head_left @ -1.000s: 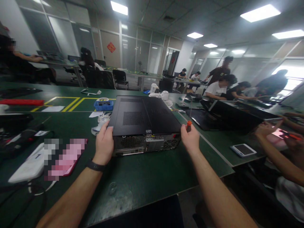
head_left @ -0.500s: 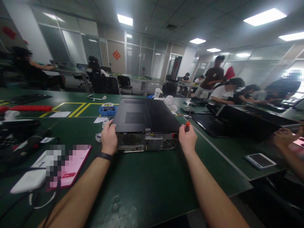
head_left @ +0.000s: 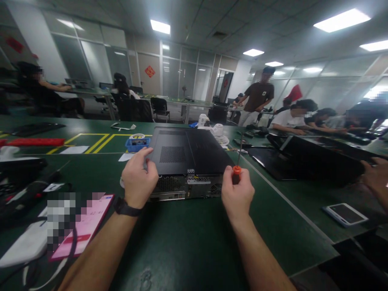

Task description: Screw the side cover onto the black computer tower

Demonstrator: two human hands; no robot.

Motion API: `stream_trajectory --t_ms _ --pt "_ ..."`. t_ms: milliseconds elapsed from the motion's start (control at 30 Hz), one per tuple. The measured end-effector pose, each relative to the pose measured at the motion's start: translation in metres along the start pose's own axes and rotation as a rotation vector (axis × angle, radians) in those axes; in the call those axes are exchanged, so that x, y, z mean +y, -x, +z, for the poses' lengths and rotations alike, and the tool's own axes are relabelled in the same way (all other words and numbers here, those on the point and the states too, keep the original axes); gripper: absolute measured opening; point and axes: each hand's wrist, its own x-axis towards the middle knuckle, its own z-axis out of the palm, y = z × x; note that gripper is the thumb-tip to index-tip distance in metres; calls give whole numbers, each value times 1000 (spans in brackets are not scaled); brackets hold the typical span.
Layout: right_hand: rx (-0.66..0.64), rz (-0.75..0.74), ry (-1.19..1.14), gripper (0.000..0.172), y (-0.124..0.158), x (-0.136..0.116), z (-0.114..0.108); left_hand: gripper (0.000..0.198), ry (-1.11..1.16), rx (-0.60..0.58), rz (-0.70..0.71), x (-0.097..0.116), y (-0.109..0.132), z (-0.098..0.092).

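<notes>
Your left fingers (head_left: 147,152) were loosely spread, their tips resting on the near-left edge of the top cover (head_left: 188,150) and gripping nothing. The left hand (head_left: 138,182) hung over that corner, a dark wristband (head_left: 124,207) behind it. The fingers of your right hand (head_left: 238,195) were pressed together around a screwdriver (head_left: 237,170), its orange cap standing out of the fist and its thin shaft pointing toward 12 o'clock. The tip sat on no screw that I could make out.

Between your hands, at 12 o'clock, the black computer case (head_left: 194,161) lay flat on the green bench (head_left: 194,238), with its rear panel (head_left: 186,186) turned toward you.

I judged the work on the case to be near its start. The cover lay closed and flush, nothing had been lifted out, and no loose screws showed beside it. Whether the rear screws were already out was too small to tell, so opening the case appeared to be all left to do.

Further out, a blue tray (head_left: 138,143) stood at 11 o'clock just beside the case, and a pink card (head_left: 86,226) lay at 8 o'clock. At 3 o'clock a phone (head_left: 345,214) lay near the bench edge. A second, opened case (head_left: 306,159) sat at 2 o'clock, with another person's hand (head_left: 375,178) beyond it. A person (head_left: 257,97) stood at 1 o'clock, well apart
</notes>
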Motion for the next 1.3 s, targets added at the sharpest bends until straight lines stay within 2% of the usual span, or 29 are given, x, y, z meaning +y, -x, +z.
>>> stream_trajectory --t_ms 100,167,233,400,500,600,667,767,900,1167,1300 --pt "-185 -8 -149 35 21 -20 9 33 -7 -220 84 7 -2 8" --pt "-213 -83 -202 25 34 -22 19 31 -73 -301 132 7 0 15" --pt "-177 -175 -255 15 48 -17 29 31 -159 -322 161 6 4 20" --pt "-12 -325 -304 26 75 -4 44 30 -155 -315 270 9 15 22" --pt "58 -504 -343 38 79 -6 39 30 -139 -345 314 12 20 22" --pt "35 -641 -384 44 76 -10 24 29 -133 -361 340 12 21 21" --pt "7 -696 -387 42 75 -10 13 28 -131 -353 349 11 20 21" --pt "-35 -733 -367 39 76 -7 0 28 -125 -341 358 9 20 21" --pt "18 -739 -463 39 79 -4 -5 27 -121 -333 370 9 20 22" --pt "-31 -630 -515 40 79 -2 -16 27 -112 -337 329 9 21 22" --pt "-15 -650 -476 33 76 -5 -20 27 -138 -320 368 8 21 22"
